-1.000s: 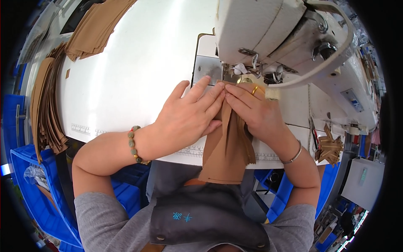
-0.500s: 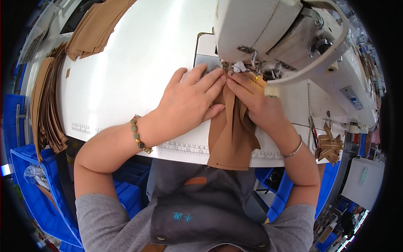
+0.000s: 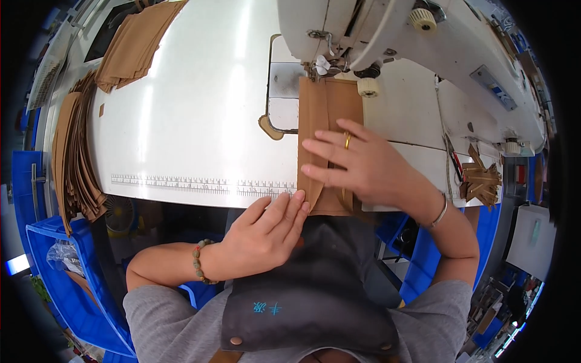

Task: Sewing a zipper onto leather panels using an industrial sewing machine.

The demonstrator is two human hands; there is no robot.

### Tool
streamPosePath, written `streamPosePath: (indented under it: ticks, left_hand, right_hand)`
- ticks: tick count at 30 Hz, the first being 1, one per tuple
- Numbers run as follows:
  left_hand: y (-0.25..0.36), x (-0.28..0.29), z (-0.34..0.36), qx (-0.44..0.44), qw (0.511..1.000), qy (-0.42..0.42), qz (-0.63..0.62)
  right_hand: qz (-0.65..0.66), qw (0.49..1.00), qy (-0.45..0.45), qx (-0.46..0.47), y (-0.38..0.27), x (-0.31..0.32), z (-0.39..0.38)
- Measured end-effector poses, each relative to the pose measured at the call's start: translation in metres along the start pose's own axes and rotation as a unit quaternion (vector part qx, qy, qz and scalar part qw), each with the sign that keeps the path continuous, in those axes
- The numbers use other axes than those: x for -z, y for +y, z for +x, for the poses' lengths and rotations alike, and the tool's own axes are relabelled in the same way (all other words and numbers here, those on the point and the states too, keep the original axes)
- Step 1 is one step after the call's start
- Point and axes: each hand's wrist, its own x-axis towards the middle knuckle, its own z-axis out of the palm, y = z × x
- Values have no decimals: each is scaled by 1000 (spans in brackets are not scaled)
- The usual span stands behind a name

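A brown fabric piece [image 3: 313, 115], folded lengthwise, runs from the presser foot [image 3: 311, 71] of a white sewing machine [image 3: 302, 21] down to the table's front edge. My left hand [image 3: 263, 236] pinches its near left edge between thumb and fingertips. Over the middle of the cloth, my right hand [image 3: 369, 162] has its fingers spread, and the fingertips reach to the folded strip. Whether they press on it or hover, I cannot tell. The needle tip is too small to make out.
A stack of brown pieces [image 3: 136, 45] lies at the far left, with a draped bundle [image 3: 75, 157] over the table's left edge. Brown scraps [image 3: 481, 181] and red-handled snips [image 3: 455, 162] are at the right. A ruler strip [image 3: 200, 183] marks the front edge. Blue bins [image 3: 57, 266] stand below.
My left hand has drawn back from the presser foot to the cloth's near edge. My right hand has come back too, its fingers now spread. The bunched cloth now lies flat and straight.
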Motion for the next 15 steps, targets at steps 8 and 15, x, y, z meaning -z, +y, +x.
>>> streamPosePath:
  ticks: [8,15]
  left_hand:
    - [0,-3,-7,13,999,45,-24]
    - [-50,-3,32,127,978,43,-160]
  right_hand:
    - [3,998,30,-50,-79,-11,-29]
    - [-14,997,46,-55,-86,-13,-29]
